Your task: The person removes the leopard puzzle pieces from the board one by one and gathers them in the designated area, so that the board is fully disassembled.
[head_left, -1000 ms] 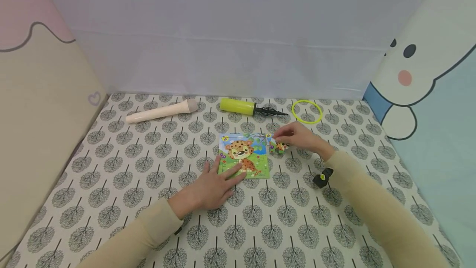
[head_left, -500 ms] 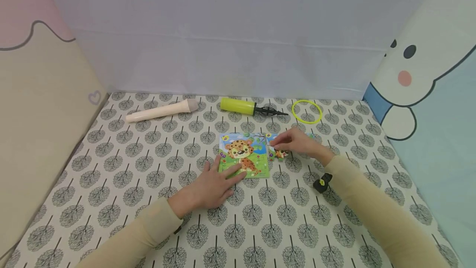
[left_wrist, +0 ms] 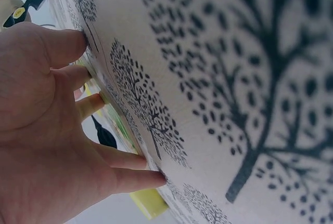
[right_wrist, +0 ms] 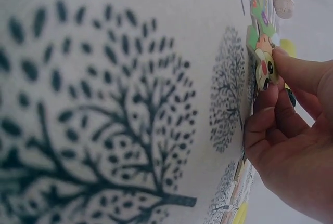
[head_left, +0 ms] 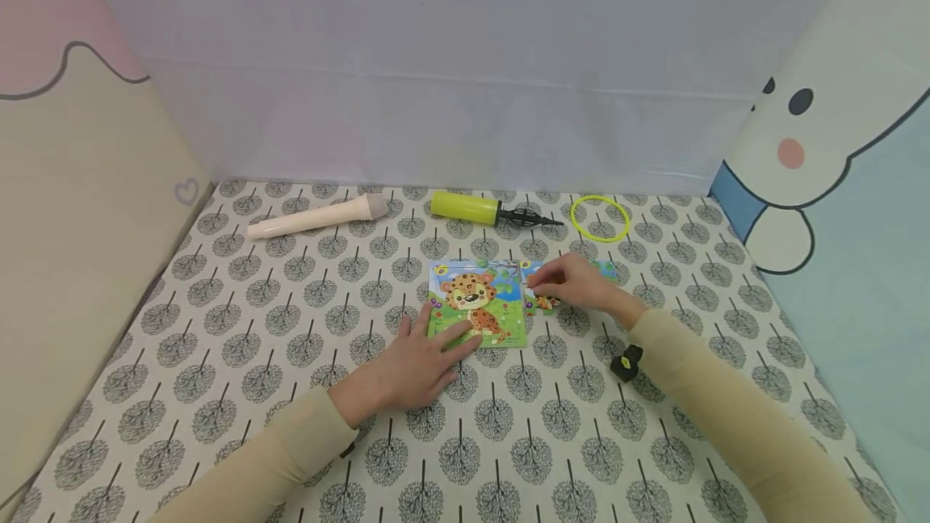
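Note:
A square leopard picture board [head_left: 465,297] lies on the patterned cloth in the head view. My left hand [head_left: 421,357] rests with spread, nearly straight fingers on its lower left part. Just right of the board, my right hand [head_left: 574,281] pinches a jigsaw piece [right_wrist: 265,60] showing part of a leopard's face. Thumb and fingertips hold the piece by its edge, low over the cloth, in the right wrist view. Its green lower part [head_left: 539,307] shows beside the board in the head view; the fingers hide the rest. Blue-green puzzle [head_left: 605,269] shows behind the hand.
Along the back lie a pale microphone-shaped stick [head_left: 316,216], a yellow hand pump [head_left: 465,207] with a black nozzle, and a yellow ring [head_left: 599,218]. A black wrist strap [head_left: 626,363] hangs by the right sleeve. A pale wall stands behind the table [head_left: 291,378].
My right hand has moved slightly left, bringing the jigsaw piece up to the board's right side. Puzzle behind that hand has come into sight. My left hand stays put.

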`<state>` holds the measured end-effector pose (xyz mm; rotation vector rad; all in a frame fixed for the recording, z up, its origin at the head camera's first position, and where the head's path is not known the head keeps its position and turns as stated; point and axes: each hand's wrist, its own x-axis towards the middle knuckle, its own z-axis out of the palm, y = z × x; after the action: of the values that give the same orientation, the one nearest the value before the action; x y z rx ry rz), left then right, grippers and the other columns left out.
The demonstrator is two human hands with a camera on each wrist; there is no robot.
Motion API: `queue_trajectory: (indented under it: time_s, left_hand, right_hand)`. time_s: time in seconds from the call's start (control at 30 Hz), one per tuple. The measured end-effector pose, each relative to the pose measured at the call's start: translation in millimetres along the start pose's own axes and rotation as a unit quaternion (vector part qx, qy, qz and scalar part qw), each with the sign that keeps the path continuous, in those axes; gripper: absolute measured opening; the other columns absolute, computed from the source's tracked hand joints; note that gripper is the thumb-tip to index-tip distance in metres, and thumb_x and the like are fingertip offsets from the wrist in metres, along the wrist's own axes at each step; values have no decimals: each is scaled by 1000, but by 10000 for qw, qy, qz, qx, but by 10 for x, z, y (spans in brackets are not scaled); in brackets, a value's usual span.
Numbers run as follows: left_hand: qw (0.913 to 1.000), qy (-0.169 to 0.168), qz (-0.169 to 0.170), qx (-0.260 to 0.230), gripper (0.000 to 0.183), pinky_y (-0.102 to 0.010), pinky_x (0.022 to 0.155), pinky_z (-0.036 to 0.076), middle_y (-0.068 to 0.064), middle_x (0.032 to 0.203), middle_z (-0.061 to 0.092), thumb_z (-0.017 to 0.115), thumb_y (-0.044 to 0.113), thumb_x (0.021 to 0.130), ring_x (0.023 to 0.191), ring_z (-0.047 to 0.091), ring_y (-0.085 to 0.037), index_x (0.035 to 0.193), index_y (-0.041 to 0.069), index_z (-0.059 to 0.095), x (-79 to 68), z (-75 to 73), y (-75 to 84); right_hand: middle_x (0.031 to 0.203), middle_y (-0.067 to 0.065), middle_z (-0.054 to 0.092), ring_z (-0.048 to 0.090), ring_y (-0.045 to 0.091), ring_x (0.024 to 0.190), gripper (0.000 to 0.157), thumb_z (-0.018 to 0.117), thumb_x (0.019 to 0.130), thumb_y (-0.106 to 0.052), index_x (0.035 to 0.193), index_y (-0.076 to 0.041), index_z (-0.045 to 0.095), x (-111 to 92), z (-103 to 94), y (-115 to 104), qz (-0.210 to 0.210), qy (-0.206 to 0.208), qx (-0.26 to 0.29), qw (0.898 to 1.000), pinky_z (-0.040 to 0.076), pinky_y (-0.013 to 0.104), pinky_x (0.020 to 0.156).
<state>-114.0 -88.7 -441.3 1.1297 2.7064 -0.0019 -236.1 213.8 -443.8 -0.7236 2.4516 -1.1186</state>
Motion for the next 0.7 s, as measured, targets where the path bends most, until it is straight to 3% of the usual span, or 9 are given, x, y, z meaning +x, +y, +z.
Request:
queue_trajectory:
  time_s: [0.7]
  left_hand:
    - [10000, 42, -16, 23, 58, -72, 99, 19, -3, 157, 17, 37, 43, 101, 131, 8, -60, 154, 28, 20, -11, 17, 8]
  right_hand:
    - [93, 2, 70, 65, 14, 77, 11, 69, 88, -8, 98, -6, 74, 0, 37, -22, 162, 120, -335, 9992, 55, 30, 68]
